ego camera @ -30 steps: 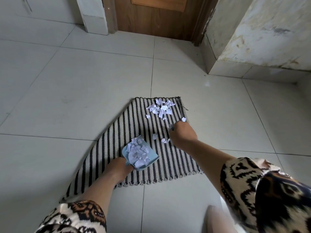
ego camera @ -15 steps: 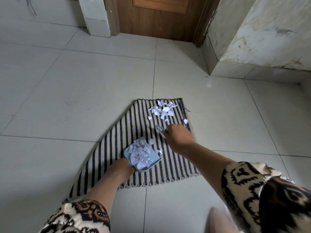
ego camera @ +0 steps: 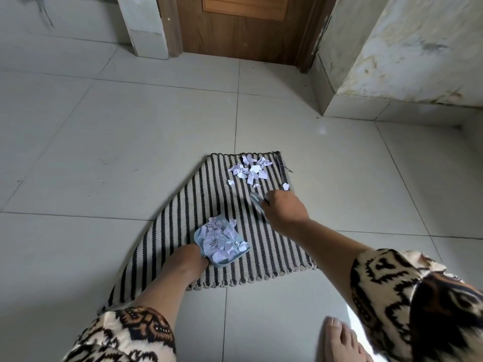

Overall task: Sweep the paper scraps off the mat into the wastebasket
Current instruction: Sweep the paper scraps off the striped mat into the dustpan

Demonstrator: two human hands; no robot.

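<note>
**Stray bits gone into the dustpan**

The few loose scraps lying between the hands a second ago are off the mat [ego camera: 183, 231]; one sits at the lip of the dustpan [ego camera: 200, 235]. The right hand [ego camera: 285, 212], fist closed round a small brush [ego camera: 257, 202], is just short of the far pile of paper scraps [ego camera: 251, 169]. The left hand [ego camera: 187, 262] grips the pan's near edge.

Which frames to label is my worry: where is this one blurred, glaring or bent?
Head view: right hand and its brush smear with motion; the sleeve nearest the lens is soft; floor shows one glare patch; tile joints bow from the wide lens; scraps look sharp.
</note>
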